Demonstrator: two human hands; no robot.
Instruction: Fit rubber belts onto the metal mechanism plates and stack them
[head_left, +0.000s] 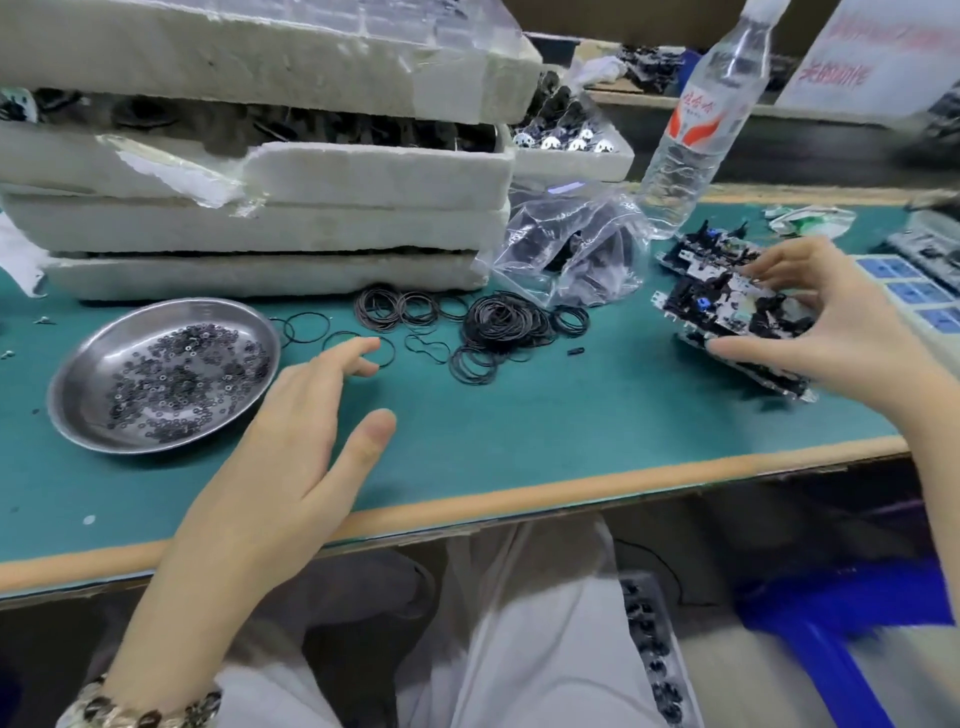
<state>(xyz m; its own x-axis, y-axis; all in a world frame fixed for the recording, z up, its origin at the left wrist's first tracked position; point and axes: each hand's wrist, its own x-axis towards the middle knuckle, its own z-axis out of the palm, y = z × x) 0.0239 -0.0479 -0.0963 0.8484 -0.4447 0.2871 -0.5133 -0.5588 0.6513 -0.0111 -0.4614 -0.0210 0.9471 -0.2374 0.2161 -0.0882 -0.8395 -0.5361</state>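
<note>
My right hand (826, 322) grips a metal mechanism plate (727, 309) with black parts, thumb under its near edge and fingers curled over its far side. That plate sits tilted on top of a stack of similar plates (753, 376) at the right of the green table. Another plate (701, 252) lies just behind. My left hand (306, 426) hovers over the table with fingers spread and relaxed, fingertips close to loose black rubber belts (358, 343). A bigger heap of belts (498, 325) lies in the middle.
A steel dish (78, 384) of small black washers sits at the left. Stacked white foam trays (270, 228) fill the back left. A clear bag of parts (566, 249) and a water bottle (696, 124) stand behind the belts. The table's front edge (519, 493) runs near my lap.
</note>
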